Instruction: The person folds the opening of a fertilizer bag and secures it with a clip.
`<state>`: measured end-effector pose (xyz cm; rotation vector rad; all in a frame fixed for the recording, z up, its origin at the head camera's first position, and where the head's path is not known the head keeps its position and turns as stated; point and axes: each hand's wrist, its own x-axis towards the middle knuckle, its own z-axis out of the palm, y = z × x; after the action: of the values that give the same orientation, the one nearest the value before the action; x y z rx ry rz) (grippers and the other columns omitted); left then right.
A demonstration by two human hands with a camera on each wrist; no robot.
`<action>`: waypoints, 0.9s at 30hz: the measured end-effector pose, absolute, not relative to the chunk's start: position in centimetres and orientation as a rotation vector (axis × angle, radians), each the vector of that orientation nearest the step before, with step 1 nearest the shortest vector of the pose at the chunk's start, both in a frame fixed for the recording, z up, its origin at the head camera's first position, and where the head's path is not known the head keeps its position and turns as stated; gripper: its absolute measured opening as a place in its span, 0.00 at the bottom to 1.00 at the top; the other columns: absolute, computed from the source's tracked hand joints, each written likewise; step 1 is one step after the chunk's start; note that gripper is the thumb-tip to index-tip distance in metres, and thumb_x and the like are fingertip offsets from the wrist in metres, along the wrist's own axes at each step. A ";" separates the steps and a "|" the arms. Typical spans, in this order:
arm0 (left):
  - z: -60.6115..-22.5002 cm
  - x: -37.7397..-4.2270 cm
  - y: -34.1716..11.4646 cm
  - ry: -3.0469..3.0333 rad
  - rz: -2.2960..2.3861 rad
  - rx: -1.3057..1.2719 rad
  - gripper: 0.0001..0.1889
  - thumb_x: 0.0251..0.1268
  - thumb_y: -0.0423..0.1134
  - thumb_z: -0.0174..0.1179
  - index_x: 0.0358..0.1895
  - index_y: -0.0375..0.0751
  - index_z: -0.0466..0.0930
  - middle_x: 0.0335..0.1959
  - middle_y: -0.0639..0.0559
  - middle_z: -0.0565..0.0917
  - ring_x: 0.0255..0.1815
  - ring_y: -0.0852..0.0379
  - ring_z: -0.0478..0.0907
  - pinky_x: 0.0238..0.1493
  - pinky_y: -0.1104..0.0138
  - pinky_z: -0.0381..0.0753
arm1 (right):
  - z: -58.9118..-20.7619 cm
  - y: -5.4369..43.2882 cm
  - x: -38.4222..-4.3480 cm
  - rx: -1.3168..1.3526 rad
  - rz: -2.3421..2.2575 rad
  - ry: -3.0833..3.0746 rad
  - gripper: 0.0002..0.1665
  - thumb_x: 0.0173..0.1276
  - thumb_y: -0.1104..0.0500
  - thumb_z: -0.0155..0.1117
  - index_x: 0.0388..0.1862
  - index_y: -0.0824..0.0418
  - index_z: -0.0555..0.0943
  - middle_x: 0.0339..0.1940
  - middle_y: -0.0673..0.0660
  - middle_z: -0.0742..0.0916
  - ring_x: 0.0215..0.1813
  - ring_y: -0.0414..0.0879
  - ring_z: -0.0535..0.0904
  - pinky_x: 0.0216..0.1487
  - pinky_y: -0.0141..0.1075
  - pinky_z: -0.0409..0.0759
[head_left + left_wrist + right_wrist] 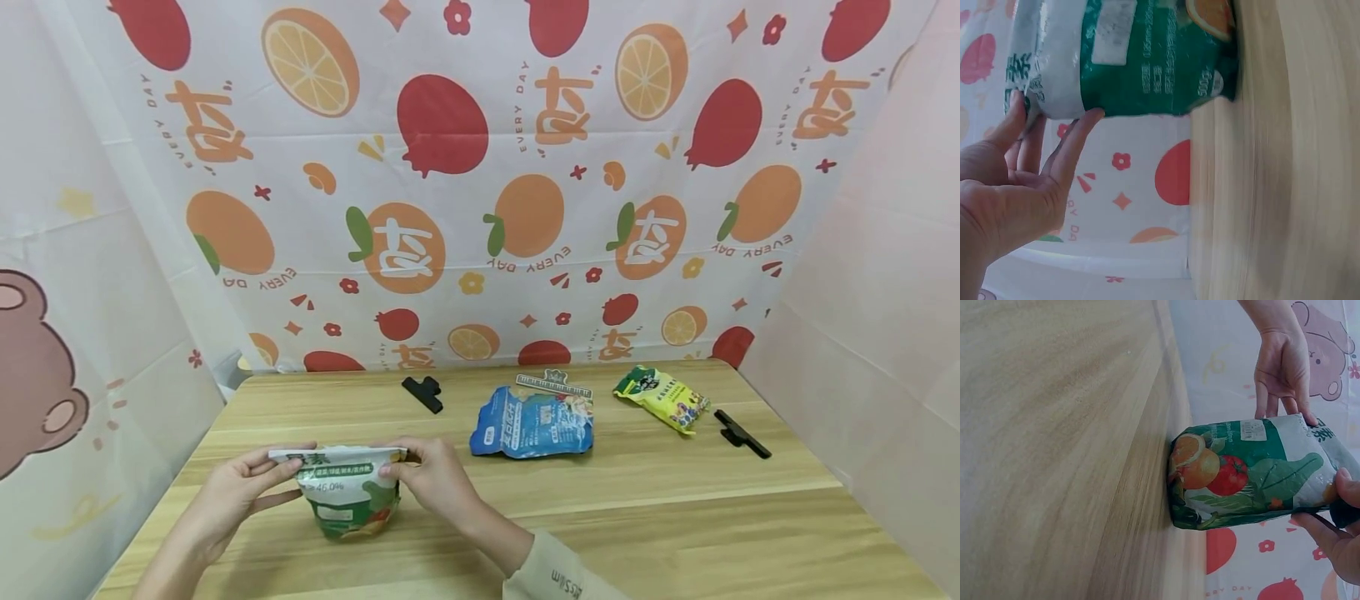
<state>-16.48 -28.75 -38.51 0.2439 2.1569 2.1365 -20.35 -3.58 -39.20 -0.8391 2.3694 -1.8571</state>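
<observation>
The green and white bag (341, 504) stands on the wooden table (600, 533), between two hands. Its long side goes up and down, with the top pointing up. The left hand (238, 493) pinches the top left corner, some fingers spread. The right hand (438, 479) pinches the top right corner, fingers bent.

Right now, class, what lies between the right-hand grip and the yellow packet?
The blue pouch lies between the right-hand grip and the yellow packet; the head view shows it.
</observation>
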 end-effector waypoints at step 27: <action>-39.1 -20.1 -30.4 2.150 2.220 0.224 0.08 0.66 0.34 0.55 0.45 0.44 0.78 0.41 0.55 0.82 0.43 0.60 0.79 0.43 0.62 0.78 | -39.5 -5.9 -23.7 -0.665 -1.884 2.459 0.13 0.56 0.64 0.68 0.41 0.58 0.85 0.33 0.46 0.85 0.32 0.32 0.75 0.28 0.24 0.74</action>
<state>-20.06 -30.40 -39.07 0.2244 2.1499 2.2203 -23.73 -5.93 -39.52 -0.6648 2.4589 -1.8843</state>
